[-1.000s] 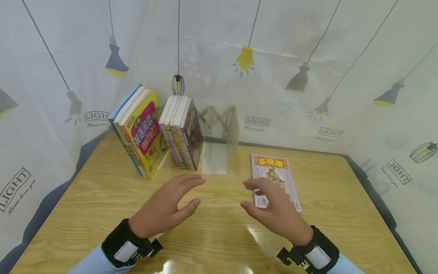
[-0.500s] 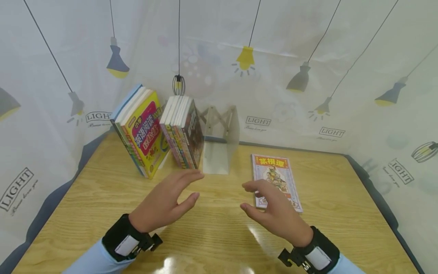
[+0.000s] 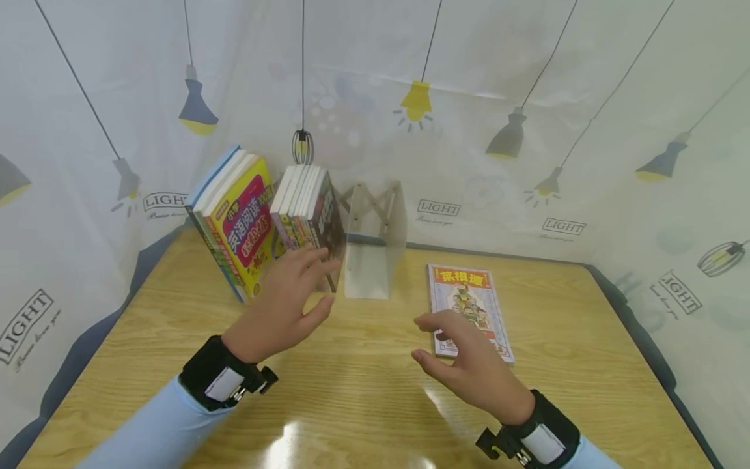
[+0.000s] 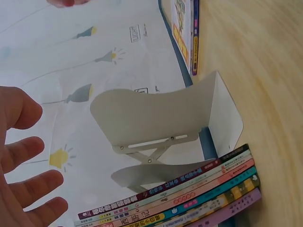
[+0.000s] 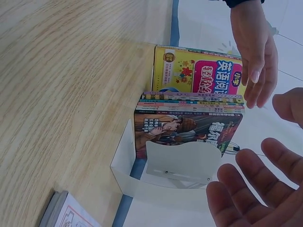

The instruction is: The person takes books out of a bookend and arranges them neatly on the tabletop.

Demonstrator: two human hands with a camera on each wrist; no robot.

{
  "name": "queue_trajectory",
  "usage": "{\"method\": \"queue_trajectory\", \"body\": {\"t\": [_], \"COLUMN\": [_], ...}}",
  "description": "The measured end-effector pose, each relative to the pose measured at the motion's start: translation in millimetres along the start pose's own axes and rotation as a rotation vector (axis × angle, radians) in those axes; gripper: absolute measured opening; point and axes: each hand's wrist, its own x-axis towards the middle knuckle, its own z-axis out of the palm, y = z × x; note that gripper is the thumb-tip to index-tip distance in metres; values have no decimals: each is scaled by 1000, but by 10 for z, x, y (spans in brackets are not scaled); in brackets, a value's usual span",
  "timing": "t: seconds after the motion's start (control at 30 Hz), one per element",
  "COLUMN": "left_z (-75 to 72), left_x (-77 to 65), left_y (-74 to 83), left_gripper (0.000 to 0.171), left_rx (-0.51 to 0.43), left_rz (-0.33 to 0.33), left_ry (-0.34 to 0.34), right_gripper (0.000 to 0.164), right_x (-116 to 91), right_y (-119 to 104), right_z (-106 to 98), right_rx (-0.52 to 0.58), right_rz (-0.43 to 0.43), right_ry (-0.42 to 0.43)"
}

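Nothing gripped: your L hand [image 3: 281, 303], thumb & fingers apart, is by the slim bks [image 3: 301, 194] (contact unclear), R hand [image 3: 477, 365] likewise loose nr the comic [image 3: 465, 293]. A careless L bump might topple the slim bks. Metal bookend [image 3: 367, 270] seemingly holds those; comic's outside, flat on table [image 3: 363, 391].

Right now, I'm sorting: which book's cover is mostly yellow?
The large book fronting the left row; the dark-fronted middle row and pale flat book differ.

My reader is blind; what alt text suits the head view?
A person's open left hand hovers before standing books and a pale bookend on a wood-grain table; the open right hand hovers near a book lying flat.
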Motion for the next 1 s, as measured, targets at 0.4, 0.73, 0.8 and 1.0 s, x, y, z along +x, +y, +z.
{"method": "queue_trajectory", "body": {"t": [0.4,0.73,0.8,1.0], "left_z": [-54,-10,2,40], "left_x": [245,281,280,258], "left_y": [-199,-275,-275,-292], "left_gripper": [52,60,59,57], "left_rx": [161,281,295,323], "left_rz": [-49,-176,-180,-181], "left_ry": [-2,-166,-174,-183], "right_gripper": [38,38,38,38], "right_x": [-4,-18,-21,-33], "right_y": [2,-4,-5,-4], "right_z": [10,6,7,7], "right_rx": [-1,6,8,19], "right_rz": [-6,31,36,36], "right_ry": [2,-16,-18,-19]}}
